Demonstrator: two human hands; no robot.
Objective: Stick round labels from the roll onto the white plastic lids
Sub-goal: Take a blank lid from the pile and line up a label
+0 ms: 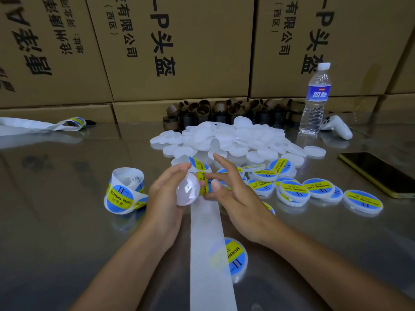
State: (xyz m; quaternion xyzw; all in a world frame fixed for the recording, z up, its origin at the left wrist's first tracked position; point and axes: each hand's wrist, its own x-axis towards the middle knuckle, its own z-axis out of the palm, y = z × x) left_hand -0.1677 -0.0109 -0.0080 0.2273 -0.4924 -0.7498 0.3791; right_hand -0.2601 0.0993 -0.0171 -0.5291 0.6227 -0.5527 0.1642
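Lid [188, 190], white plastic and still bare, sits above the desk [67, 221] in the left hand [166, 194], whose fingers curl round its rim from the left; the face is tilted up and toward the right. Label [202, 182] is just to the right of the lid, touching or nearly touching its right edge, seen almost edge-on with the yellow band running upright. Right hand [233, 196] appears to pinch the label's far edge between thumb and one finger, with the other fingers spread and lifted; the exact contact is partly hidden. Backing strip [206, 232] passes under both hands and runs toward the viewer, covering part of one labelled lid [238, 257]; the roll [125, 191] stands left of the left hand. Pile of bare lids [224, 135] lies beyond the hands, and finished lids [294, 190] are scattered to the right. A phone [377, 173] and a water bottle [314, 97] sit further right. Judgement: the label is off the strip and not yet stuck down. The coming move turns on the short gap between label and lid face, so the right hand carries it left and lays it flat and centred while the left hand steadies the lid. Risk is an off-centre set or a crease if one edge tacks first.
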